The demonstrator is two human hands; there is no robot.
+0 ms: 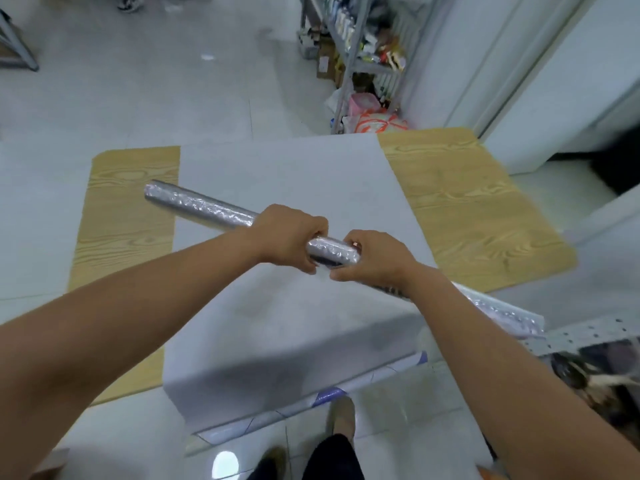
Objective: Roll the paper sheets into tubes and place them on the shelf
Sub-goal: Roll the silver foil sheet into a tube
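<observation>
A long silvery rolled paper tube (201,206) runs from upper left to lower right in front of me, held above the floor. My left hand (287,237) grips it near its middle. My right hand (374,258) grips it just to the right, fingers curled round the roll. The tube's right end (502,313) shows past my right forearm. Below it a large white sheet (277,323) lies flat on the floor over a wood-grain sheet (467,209), its near edge curled up (311,400).
A metal shelf rack (349,53) packed with goods stands at the back right. A perforated grey shelf edge (588,330) sits at my right. My feet (341,420) stand at the white sheet's near edge. White wall panels rise at the right.
</observation>
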